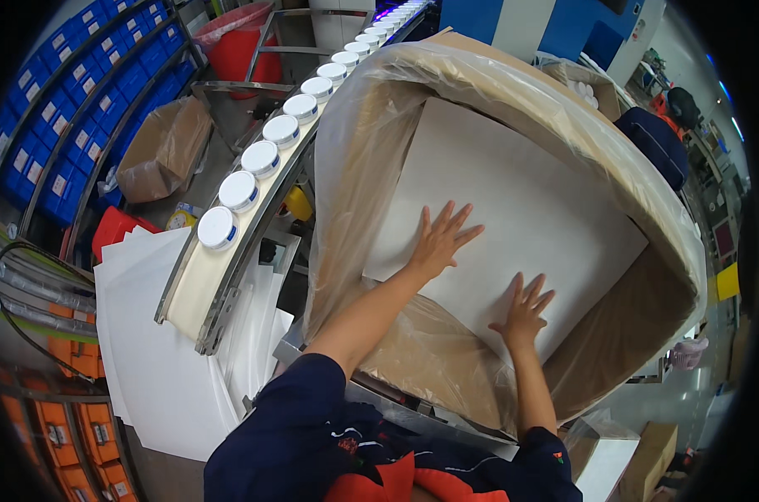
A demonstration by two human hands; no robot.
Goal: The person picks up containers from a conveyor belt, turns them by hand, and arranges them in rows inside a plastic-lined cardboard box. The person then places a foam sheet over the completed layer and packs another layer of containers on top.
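Your left hand (439, 238) and right hand (526, 308) both lie open, fingers spread, flat on the large white cardboard sheet (513, 192); it sits inside the plastic-lined brown cardboard box (630, 326).

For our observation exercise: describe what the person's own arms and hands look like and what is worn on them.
Both hands, the left hand and the right hand, are bare: no gloves, and no rings or watch visible. The forearms are uncovered. Short dark navy sleeves cover the upper arms, above a garment with red-orange panels.
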